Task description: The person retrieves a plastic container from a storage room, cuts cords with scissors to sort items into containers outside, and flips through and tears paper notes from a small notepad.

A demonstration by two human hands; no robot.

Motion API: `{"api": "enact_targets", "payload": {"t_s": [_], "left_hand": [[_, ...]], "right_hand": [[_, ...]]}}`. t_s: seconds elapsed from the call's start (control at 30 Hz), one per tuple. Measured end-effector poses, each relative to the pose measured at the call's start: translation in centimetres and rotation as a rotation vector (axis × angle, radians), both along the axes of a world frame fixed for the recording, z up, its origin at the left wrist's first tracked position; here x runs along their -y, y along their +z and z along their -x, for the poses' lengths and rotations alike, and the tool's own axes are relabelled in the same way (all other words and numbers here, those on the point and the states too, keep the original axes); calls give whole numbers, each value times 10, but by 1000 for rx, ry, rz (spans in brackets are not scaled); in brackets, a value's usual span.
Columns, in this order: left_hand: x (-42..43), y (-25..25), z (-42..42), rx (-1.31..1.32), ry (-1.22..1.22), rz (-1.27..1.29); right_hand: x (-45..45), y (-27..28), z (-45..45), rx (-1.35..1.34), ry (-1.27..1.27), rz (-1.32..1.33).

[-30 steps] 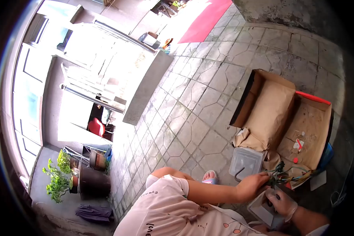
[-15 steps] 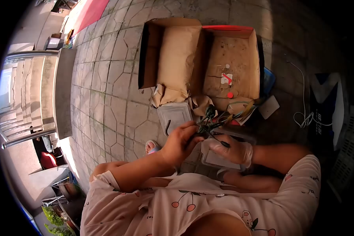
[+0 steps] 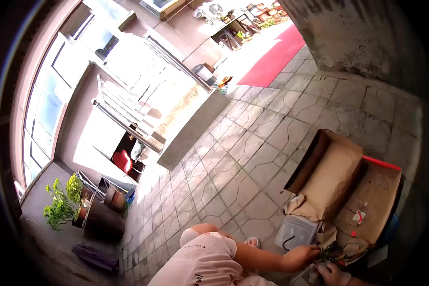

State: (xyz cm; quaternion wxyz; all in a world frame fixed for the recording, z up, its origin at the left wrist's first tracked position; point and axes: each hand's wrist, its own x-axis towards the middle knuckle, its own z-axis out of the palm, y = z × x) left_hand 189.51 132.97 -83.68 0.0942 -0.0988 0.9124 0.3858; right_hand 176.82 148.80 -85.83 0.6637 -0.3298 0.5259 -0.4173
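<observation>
Low at the right of the view, my left hand [image 3: 302, 257] is closed on a dark bundle of thin strands [image 3: 330, 251] that looks like wires. Just below it, my right hand [image 3: 333, 276], in a thin clear glove, is closed too. A small black piece sticks out between its fingers, its kind unclear. Beside my left hand lies a clear plastic lid or container [image 3: 296, 230] with a curved black piece on it. Part of another clear container [image 3: 301, 277] shows under my hands. Beyond stands an open cardboard box [image 3: 336, 174] with a red edge.
Crumpled brown paper [image 3: 295, 204] hangs by the box. Stone paving [image 3: 209, 190] spreads left and ahead. Farther off are steps with a metal railing [image 3: 124, 125], potted plants [image 3: 64, 200], a red mat [image 3: 274, 57] and a stained wall [image 3: 362, 43].
The view has swung left and up, so my hands and the box now sit at the lower right. Both hands stay close together around the dark bundle.
</observation>
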Motion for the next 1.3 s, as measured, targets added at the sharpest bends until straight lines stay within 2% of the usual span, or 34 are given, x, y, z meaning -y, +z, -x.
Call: {"api": "enact_targets", "payload": {"t_s": [0.03,0.07,0.13,0.17,0.2,0.27,0.3,0.4,0.47,0.5,0.6,0.7,0.8,0.83,0.93,1.0,1.07,1.1,1.13,1.17,1.2,1.27,1.3], "left_hand": [[22,-8,11,-76,33,-49],[23,-17,11,-91,43,-210],[25,-6,7,-219,68,-56],[27,-6,11,-193,47,-94],[28,-5,15,-166,30,-135],[32,2,22,-146,16,-151],[35,12,25,-150,20,-129],[39,19,28,-139,31,-58],[40,21,30,-129,46,-67],[41,23,31,-127,56,-92],[40,27,32,-169,74,-135],[41,29,34,-259,90,-154],[42,25,36,-264,150,-279],[41,21,35,-246,179,-343],[45,33,38,-150,139,-309],[47,33,40,-253,102,-185],[46,30,40,-139,185,-303],[44,27,39,-45,243,-401],[43,24,37,28,283,-478],[38,31,39,27,227,-423],[35,41,45,8,176,-346],[29,39,39,0,164,-251],[25,38,37,-7,164,-231]], "right_hand": [[19,-11,20,-381,89,230],[18,-29,16,-322,24,268],[23,-94,-6,-178,-92,327],[5,-181,-13,-933,35,803],[9,-120,-4,-677,39,578],[21,19,17,-164,-140,110],[22,22,14,-203,-263,273],[22,-7,15,-137,-194,126],[14,-42,10,-270,-285,338],[19,-40,9,-338,-333,452],[17,-21,14,-120,-187,160],[23,30,12,-197,-353,302],[20,16,15,-303,-281,207],[25,6,20,-328,-243,275],[25,-33,23,-376,-138,387],[22,-6,30,-406,-118,336],[26,23,35,-434,-144,278],[31,29,35,-415,-177,253],[28,20,27,-388,-319,309],[27,-4,17,-266,-380,336],[34,1,14,-102,-444,307],[38,-2,11,193,-397,269],[40,0,11,234,-384,260]]}}
